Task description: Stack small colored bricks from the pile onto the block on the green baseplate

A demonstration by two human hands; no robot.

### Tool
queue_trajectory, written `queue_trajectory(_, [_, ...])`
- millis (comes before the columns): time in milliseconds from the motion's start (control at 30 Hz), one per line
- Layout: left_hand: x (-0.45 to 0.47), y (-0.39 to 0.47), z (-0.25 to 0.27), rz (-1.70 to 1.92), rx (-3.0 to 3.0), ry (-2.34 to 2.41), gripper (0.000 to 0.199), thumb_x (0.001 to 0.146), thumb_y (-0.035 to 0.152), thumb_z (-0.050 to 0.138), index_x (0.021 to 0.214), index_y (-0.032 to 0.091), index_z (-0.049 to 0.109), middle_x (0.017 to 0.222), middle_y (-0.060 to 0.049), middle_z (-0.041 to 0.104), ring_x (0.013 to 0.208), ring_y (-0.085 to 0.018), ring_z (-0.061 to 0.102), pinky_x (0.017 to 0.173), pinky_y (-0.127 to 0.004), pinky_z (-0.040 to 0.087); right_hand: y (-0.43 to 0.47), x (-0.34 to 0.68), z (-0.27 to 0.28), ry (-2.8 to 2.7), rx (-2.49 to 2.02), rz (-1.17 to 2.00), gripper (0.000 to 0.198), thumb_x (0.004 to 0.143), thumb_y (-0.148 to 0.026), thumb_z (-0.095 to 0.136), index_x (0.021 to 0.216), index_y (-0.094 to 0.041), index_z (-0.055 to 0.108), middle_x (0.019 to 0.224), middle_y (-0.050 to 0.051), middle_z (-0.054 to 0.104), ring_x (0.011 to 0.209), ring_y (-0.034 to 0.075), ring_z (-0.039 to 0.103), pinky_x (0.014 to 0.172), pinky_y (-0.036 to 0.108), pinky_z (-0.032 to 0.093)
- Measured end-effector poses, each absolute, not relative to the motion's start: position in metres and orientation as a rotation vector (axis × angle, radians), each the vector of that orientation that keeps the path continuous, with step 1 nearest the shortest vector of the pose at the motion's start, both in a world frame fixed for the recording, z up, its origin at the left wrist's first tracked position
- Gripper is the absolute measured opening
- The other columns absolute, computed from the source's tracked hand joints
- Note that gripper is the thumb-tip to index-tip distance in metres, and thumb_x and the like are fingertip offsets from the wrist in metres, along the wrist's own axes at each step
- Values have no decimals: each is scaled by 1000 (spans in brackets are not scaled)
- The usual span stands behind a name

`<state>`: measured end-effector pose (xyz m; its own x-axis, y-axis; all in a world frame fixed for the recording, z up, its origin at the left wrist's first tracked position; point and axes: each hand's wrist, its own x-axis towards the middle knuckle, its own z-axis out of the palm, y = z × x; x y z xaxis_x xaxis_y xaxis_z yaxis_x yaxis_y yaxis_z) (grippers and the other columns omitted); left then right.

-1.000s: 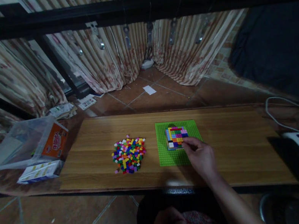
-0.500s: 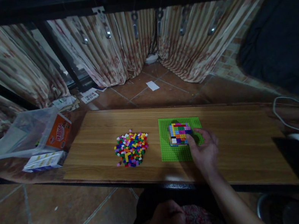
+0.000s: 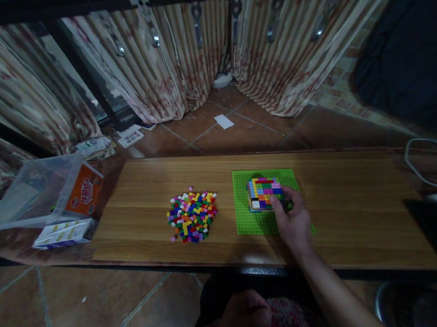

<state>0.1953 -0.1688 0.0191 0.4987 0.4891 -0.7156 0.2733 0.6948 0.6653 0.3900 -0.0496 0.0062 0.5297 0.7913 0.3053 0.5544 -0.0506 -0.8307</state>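
Head view showed the brick block [image 3: 261, 192] on the green baseplate [image 3: 250, 223], right of the brick pile [image 3: 194, 215] on the worktop [image 3: 356, 201]. Its sides ran nearly parallel to the baseplate's edges, one pair pointing left to right; it looked roughly square, so which axis was longer could not be told. The right hand [image 3: 293, 218] had its fingers bent at the block's near right corner; whether they gripped a piece was unclear. The left hand [image 3: 249, 316] lay over the lap [image 3: 289, 323], its fingers too dark to read.

Striped curtains [image 3: 158, 84] — reddish low down, brown tiled floor [image 3: 102, 296], long wood-topped table [image 3: 351, 196], all dimly lit
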Motion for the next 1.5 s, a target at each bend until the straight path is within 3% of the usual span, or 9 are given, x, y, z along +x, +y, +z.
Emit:
queue_trajectory(333, [195,-167,21,217,877,1082,12,68,22,54,75,15,59,57,4,51,51,-8,44,50,-20,33,-49,387,4,-1122,-1716,265,48,82,-49,58,116,-15,60,104,12,67,92,23,62,84,39,48])
queue_trajectory(567, [171,-142,33,609,986,1230,15,74,29,61,78,15,58,63,4,51,58,-8,44,55,-20,36,-50,392,-2,-1056,-1713,407,52,79,-51,60,115,-14,60,107,15,68,95,25,63,85,41,48])
queue_trajectory(733, [133,-116,47,908,1232,1468,22,82,38,59,90,18,60,76,1,60,70,-12,55,64,-22,44,-52,401,-8,-901,-1602,488,48,81,-50,58,114,-14,60,106,13,67,94,23,64,84,39,49])
queue_trajectory(867, [100,-97,46,991,1459,1728,24,83,39,57,96,19,62,85,-2,68,77,-16,63,69,-24,47,-65,400,7,-860,-1545,310,40,81,-43,61,108,-14,63,100,11,67,90,21,64,83,38,49])
queue_trajectory(967, [82,-86,35,977,1632,1909,24,83,41,57,91,19,63,84,-4,67,74,-16,63,68,-25,49,-81,384,27,-1016,-1537,192,27,84,-36,60,101,-16,66,97,9,68,89,21,64,82,37,49])
queue_trajectory(1067, [74,-77,22,977,1776,2023,20,84,37,56,91,20,63,87,-4,65,76,-17,63,69,-26,49,-90,352,38,-1366,-1438,387,17,86,-31,57,93,-20,68,93,6,69,86,19,65,79,32,50])
queue_trajectory(1233, [75,-61,15,1004,1885,1970,18,86,31,53,96,20,62,94,-6,64,84,-17,63,75,-29,51,-71,301,27,-1622,-1405,644,20,90,-26,49,94,-22,68,90,4,67,82,17,64,73,29,51])
queue_trajectory(1500, [76,-52,11,1070,1936,1833,21,88,25,47,103,18,60,102,-8,62,95,-18,60,86,-32,50,-37,283,3,-1840,-1469,462,18,91,-25,50,91,-24,68,89,4,67,83,19,62,76,32,47])
